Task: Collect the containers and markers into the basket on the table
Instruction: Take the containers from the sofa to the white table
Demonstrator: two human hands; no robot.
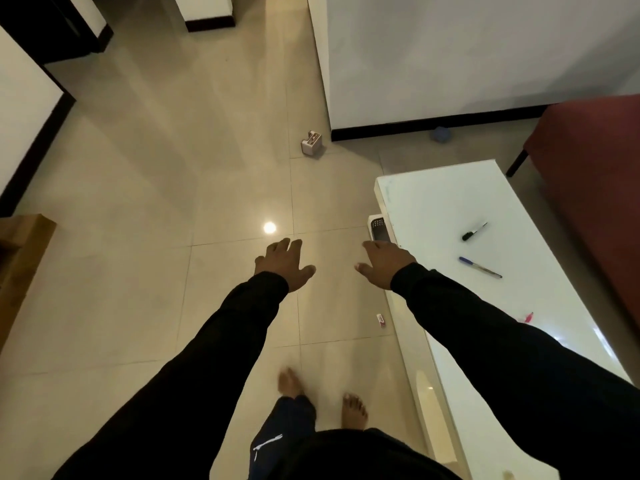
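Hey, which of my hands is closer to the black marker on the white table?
Right. The right hand hovers by the table's near edge, just left of the black marker. The left hand is farther left, out over the floor tiles.

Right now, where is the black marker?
In the head view the black marker lies on the white table at the right, just beyond the blue pen and further right than the right hand, which holds nothing.

White table (three markers atop)
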